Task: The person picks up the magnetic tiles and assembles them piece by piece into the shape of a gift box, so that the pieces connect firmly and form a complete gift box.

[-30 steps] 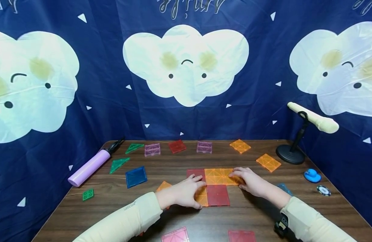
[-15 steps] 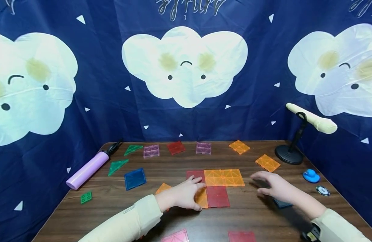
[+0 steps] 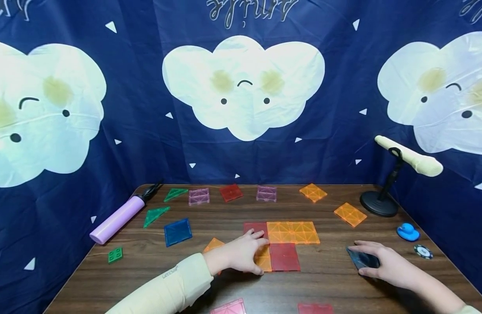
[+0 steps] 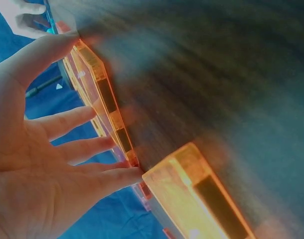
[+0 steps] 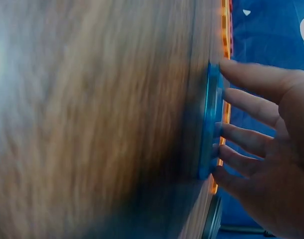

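Note:
Translucent magnetic tiles make a block in mid-table: a red tile [image 3: 285,257] at the front right, an orange tile [image 3: 263,258] at its left, two orange tiles [image 3: 293,232] behind and another red one [image 3: 253,226] at the back left. My left hand [image 3: 242,253] rests on the block's left side with fingers spread, thumb at the front edge, partly covering the tiles. To the right, my right hand [image 3: 386,264] pinches a dark blue tile [image 3: 355,258] between thumb and fingers. In the right wrist view, the fingertips lie along that blue tile [image 5: 210,124], low over the table.
Loose tiles lie around, including a blue square [image 3: 177,232], green triangles [image 3: 156,216] and an orange square [image 3: 350,214]. A purple pump [image 3: 117,219] is at left. A microphone stand [image 3: 379,203], blue toy hat [image 3: 408,232] and poker chip [image 3: 423,251] are at right.
My right hand has left the rear orange tiles, moved right and toward me, and taken hold of the blue tile, which has shifted slightly left. My left hand has stayed on the block.

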`<control>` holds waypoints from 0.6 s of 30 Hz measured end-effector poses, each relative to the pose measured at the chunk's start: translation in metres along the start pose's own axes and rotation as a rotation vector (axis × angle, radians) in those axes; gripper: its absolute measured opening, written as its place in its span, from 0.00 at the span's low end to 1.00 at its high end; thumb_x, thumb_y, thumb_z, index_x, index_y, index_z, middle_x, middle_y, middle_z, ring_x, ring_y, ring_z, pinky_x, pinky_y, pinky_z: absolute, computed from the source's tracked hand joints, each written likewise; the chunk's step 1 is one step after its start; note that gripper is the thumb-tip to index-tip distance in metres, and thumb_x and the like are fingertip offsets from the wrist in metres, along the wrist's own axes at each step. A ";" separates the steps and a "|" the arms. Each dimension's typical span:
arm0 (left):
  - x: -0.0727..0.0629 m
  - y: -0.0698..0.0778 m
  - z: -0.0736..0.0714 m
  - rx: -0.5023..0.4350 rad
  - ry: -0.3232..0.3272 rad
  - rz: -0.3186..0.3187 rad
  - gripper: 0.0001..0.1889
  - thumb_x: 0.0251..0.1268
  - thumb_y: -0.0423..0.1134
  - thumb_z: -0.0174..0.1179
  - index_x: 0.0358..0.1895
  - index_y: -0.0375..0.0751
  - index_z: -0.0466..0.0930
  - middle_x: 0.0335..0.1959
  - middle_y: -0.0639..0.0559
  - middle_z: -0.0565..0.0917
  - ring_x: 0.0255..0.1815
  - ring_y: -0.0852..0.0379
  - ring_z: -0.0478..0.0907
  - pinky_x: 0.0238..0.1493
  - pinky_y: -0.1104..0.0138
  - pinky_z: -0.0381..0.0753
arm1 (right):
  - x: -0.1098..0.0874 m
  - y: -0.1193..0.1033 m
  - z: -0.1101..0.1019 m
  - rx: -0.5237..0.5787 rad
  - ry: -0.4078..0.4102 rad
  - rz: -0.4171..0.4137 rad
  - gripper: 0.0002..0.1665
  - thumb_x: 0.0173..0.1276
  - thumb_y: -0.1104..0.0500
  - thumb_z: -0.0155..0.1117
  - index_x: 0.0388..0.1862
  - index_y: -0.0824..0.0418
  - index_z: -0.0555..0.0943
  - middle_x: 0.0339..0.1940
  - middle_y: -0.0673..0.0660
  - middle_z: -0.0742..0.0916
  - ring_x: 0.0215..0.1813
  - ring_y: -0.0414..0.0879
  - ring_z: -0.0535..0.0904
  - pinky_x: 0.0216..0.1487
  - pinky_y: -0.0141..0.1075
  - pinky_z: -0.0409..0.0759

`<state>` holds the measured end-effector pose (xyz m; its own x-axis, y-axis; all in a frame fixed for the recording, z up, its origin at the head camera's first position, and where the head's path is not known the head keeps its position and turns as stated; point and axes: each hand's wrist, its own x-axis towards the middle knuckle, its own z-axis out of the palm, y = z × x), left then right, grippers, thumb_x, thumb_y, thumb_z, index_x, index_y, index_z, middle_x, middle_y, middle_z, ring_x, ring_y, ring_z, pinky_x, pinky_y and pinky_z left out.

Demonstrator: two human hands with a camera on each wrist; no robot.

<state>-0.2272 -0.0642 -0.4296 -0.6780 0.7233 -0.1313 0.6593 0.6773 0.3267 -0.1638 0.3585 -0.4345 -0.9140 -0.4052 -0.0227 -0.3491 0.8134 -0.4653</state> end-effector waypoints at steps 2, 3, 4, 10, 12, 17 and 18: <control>0.000 0.001 -0.001 0.000 -0.001 -0.005 0.42 0.54 0.52 0.76 0.72 0.43 0.72 0.77 0.39 0.64 0.76 0.31 0.58 0.73 0.49 0.63 | 0.001 -0.005 0.003 0.006 -0.029 -0.008 0.38 0.60 0.49 0.78 0.67 0.62 0.79 0.66 0.76 0.75 0.64 0.79 0.69 0.52 0.72 0.71; 0.000 0.001 -0.001 -0.002 -0.003 -0.008 0.42 0.54 0.52 0.76 0.72 0.43 0.72 0.77 0.39 0.64 0.76 0.31 0.58 0.73 0.49 0.63 | 0.002 -0.008 0.004 0.005 -0.043 -0.014 0.39 0.59 0.49 0.78 0.68 0.61 0.79 0.67 0.75 0.75 0.64 0.78 0.68 0.52 0.71 0.72; 0.000 0.001 -0.001 -0.004 -0.006 -0.012 0.42 0.54 0.53 0.76 0.73 0.43 0.72 0.77 0.40 0.64 0.76 0.32 0.58 0.73 0.49 0.63 | 0.004 -0.012 0.006 0.001 -0.056 -0.022 0.39 0.59 0.49 0.79 0.68 0.61 0.78 0.67 0.74 0.75 0.64 0.77 0.68 0.53 0.71 0.72; 0.001 0.001 -0.002 -0.020 -0.014 -0.020 0.42 0.55 0.53 0.75 0.73 0.45 0.72 0.78 0.41 0.63 0.77 0.33 0.57 0.73 0.48 0.63 | 0.018 -0.034 0.014 -0.010 -0.085 -0.088 0.37 0.60 0.51 0.79 0.68 0.55 0.79 0.65 0.69 0.76 0.63 0.72 0.71 0.53 0.67 0.75; 0.001 0.002 -0.002 -0.022 -0.013 -0.013 0.42 0.55 0.53 0.75 0.73 0.44 0.72 0.78 0.41 0.63 0.76 0.32 0.58 0.72 0.48 0.63 | 0.023 -0.041 0.018 -0.019 -0.076 -0.110 0.35 0.59 0.51 0.79 0.66 0.53 0.81 0.65 0.67 0.77 0.62 0.70 0.72 0.52 0.65 0.76; 0.000 0.001 -0.002 -0.017 -0.017 -0.006 0.42 0.54 0.53 0.76 0.73 0.43 0.72 0.77 0.40 0.64 0.76 0.32 0.58 0.72 0.48 0.64 | 0.036 -0.057 0.030 -0.048 -0.021 -0.175 0.31 0.59 0.50 0.80 0.61 0.52 0.84 0.62 0.63 0.78 0.60 0.64 0.76 0.51 0.58 0.79; 0.000 0.001 -0.002 -0.016 -0.017 -0.010 0.42 0.54 0.53 0.76 0.73 0.44 0.72 0.77 0.40 0.64 0.76 0.32 0.58 0.72 0.48 0.64 | 0.039 -0.060 0.032 -0.056 -0.009 -0.186 0.31 0.59 0.49 0.79 0.61 0.52 0.84 0.62 0.62 0.79 0.59 0.63 0.76 0.51 0.56 0.80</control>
<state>-0.2277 -0.0641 -0.4272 -0.6783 0.7191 -0.1507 0.6475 0.6820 0.3399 -0.1723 0.2806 -0.4360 -0.8308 -0.5542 0.0507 -0.5229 0.7461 -0.4122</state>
